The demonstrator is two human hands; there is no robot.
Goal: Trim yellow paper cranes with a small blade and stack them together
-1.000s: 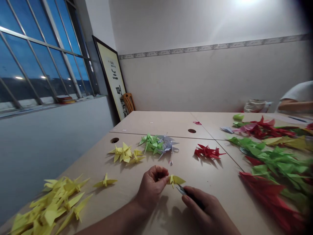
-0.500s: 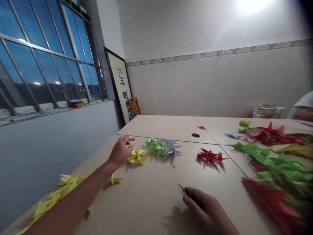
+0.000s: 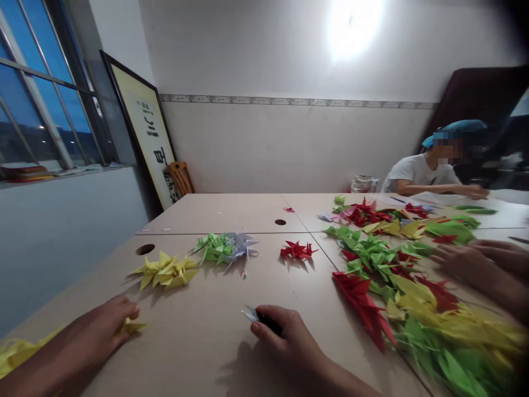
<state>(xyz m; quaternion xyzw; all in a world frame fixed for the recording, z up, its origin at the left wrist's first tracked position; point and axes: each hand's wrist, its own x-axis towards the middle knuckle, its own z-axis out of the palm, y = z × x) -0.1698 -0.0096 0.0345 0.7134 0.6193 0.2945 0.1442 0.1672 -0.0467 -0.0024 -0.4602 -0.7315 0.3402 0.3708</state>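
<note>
The left hand (image 3: pixel 118 322) curls its fingers over a yellow paper crane (image 3: pixel 134 327) toward the tabletop's near left corner; whether it is gripped cannot be told. The right hand (image 3: pixel 287 333), clenched, grasps a small metal-tipped tool (image 3: pixel 250 314) near the middle of the near edge. Farther in, a yellow cluster (image 3: pixel 165 271) lies nearer the left edge than the green cranes (image 3: pixel 214 248) and red cranes (image 3: pixel 298 251).

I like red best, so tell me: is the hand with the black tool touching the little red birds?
No, the right hand is below the red birds.
</note>
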